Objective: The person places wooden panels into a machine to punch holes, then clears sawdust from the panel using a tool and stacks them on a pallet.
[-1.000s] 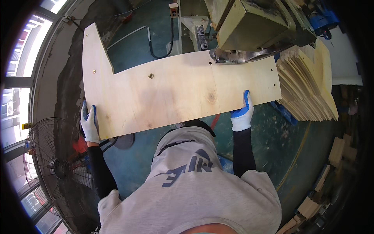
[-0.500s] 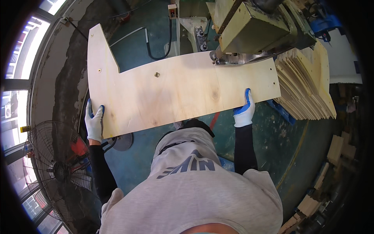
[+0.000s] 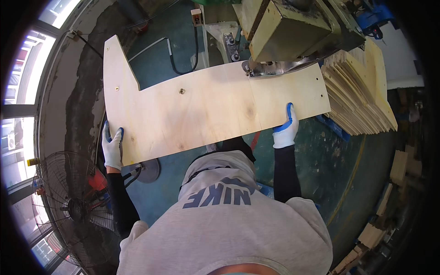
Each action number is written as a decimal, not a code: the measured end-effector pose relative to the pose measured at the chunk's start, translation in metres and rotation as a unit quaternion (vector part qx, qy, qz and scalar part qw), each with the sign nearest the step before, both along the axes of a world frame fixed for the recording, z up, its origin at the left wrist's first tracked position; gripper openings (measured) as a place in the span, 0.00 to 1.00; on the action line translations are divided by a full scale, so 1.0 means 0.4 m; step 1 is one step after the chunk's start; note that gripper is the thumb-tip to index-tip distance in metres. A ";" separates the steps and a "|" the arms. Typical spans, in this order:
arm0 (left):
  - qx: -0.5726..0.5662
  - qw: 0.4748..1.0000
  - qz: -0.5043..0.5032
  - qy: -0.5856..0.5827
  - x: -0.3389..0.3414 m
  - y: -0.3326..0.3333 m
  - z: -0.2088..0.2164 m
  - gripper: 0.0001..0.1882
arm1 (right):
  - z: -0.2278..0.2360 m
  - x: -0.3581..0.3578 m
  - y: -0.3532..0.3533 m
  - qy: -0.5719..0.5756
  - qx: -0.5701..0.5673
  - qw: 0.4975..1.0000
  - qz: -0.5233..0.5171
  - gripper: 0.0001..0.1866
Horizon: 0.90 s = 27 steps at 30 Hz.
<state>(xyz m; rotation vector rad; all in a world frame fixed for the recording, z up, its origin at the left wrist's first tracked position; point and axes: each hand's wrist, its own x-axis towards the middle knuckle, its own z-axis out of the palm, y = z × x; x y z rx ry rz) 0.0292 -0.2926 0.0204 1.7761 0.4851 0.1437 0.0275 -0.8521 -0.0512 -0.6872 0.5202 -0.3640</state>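
A large pale plywood panel (image 3: 206, 112) lies in front of me, with an upright arm at its left end and several small holes, some with metal inserts. My left hand (image 3: 113, 145), in a white glove with blue on the fingers, grips its lower left corner, thumb on top. My right hand (image 3: 286, 128), gloved the same way, holds the near edge toward the right, thumb on the face and fingers hidden beneath. The metal head (image 3: 270, 68) of a green machine (image 3: 293, 34) sits over the panel's far edge, right of the middle.
A stack of similar plywood panels (image 3: 355, 91) stands at the right, on something blue. A floor fan (image 3: 75, 208) is at the lower left, beside the windows (image 3: 20, 151). Wood offcuts (image 3: 371, 233) lie along the lower right. A cable (image 3: 195, 55) hangs near a switch box (image 3: 196, 17).
The view has shifted and turned slightly. Both hands keep the same hold on the panel, and the panel stays under the machine head with little visible movement.
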 end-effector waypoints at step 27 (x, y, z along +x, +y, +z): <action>0.090 0.990 0.105 0.006 -0.133 0.271 -0.065 0.15 | 0.092 -0.053 -0.127 0.009 -0.161 0.983 -0.090 0.21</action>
